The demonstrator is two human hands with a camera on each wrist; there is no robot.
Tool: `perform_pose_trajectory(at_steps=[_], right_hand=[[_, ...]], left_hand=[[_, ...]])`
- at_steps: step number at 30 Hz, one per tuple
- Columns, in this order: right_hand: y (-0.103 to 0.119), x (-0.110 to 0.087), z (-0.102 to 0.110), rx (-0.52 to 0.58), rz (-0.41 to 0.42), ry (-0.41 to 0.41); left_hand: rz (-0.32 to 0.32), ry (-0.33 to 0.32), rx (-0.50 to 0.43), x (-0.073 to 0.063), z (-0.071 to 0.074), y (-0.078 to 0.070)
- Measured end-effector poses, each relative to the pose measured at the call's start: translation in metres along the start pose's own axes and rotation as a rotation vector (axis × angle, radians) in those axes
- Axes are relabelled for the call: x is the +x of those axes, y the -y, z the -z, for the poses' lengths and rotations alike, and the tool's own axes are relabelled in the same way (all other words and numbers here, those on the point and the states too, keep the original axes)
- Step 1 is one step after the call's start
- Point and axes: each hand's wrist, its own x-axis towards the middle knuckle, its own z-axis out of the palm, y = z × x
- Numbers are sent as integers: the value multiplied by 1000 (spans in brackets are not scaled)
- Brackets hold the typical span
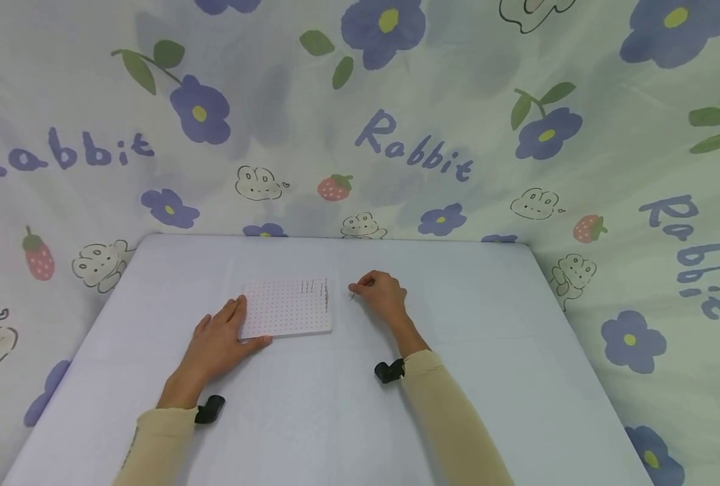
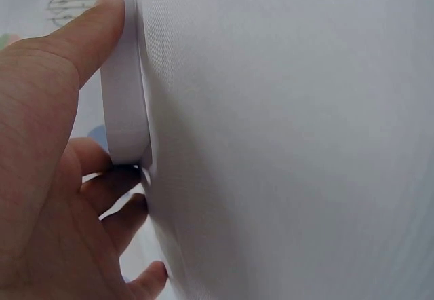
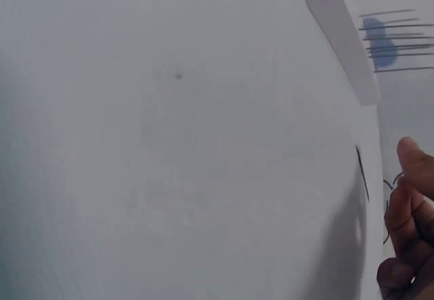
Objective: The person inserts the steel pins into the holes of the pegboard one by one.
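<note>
A thin white board with rows of small dots lies on the table. Several thin dark sticks rise from its right part; in the right wrist view the sticks show as upright dark lines. My left hand steadies the board's near left corner, fingers along its left end and thumb on the near edge. My right hand is right of the board, low over the table, thumb and fingers bent together. Close to its fingertips is a loose thin dark stick; whether the hand holds anything, I cannot tell.
The white-covered table ends at the back and sides against a patterned curtain with flowers and rabbits. Each wrist carries a small black camera, such as the one at the right sleeve.
</note>
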Motion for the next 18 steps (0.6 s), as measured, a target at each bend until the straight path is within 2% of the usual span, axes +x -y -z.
perform_pose_trajectory(at_steps=[3,7,18], right_hand=[[-2,1,-7,-91,-45,11],[-3,2,-14,-182,-55,-5],[0,2,-8,-191,-51,12]], left_hand=[[-3,0,3,0,0,0],[-7,2,0,0,0,0],[-3,6,6,1,0,1]])
